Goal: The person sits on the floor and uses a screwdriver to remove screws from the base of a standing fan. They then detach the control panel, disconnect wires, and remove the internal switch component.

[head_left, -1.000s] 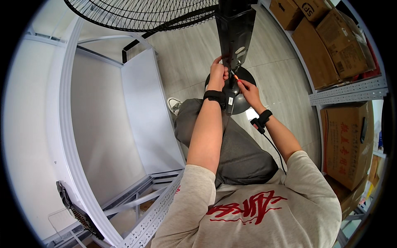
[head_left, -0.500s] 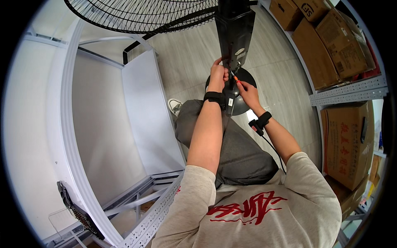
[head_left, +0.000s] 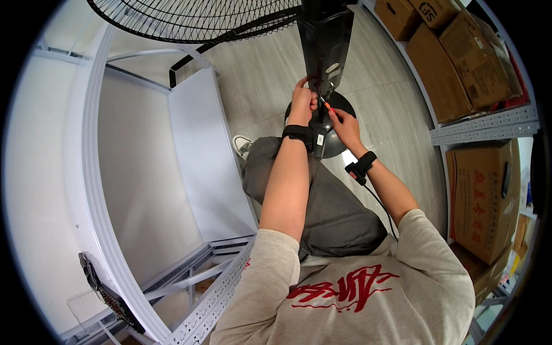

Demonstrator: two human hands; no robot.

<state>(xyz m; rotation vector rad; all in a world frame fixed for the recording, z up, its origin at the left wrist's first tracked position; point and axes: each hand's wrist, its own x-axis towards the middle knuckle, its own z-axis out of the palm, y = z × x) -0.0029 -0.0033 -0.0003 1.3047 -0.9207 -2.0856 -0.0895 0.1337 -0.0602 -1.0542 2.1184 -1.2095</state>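
Pinching a slim orange-handled tool (head_left: 327, 105) in its fingertips, the right hand (head_left: 347, 128) works at the lower part of a black fan post (head_left: 323, 49), straight ahead of the body. Fingertip grip like that, I'd worry about the tip skating off if the push goes sideways. Left hand (head_left: 302, 104) is curled against the post's left side, right by the tip, so a slip could jab it; can't tell if it's gripping anything. The cable (head_left: 379, 204) off the right wrist might snag on the trouser leg (head_left: 342, 218) too. Post sits over a round base (head_left: 345, 104), and if the wire cage (head_left: 201, 23) is attached, a hard shove could tip it. Room-wise, there's bare floor (head_left: 382, 109) rightward before the cardboard boxes (head_left: 440, 75); leftward, the white rack (head_left: 195, 149) crowds the leg.
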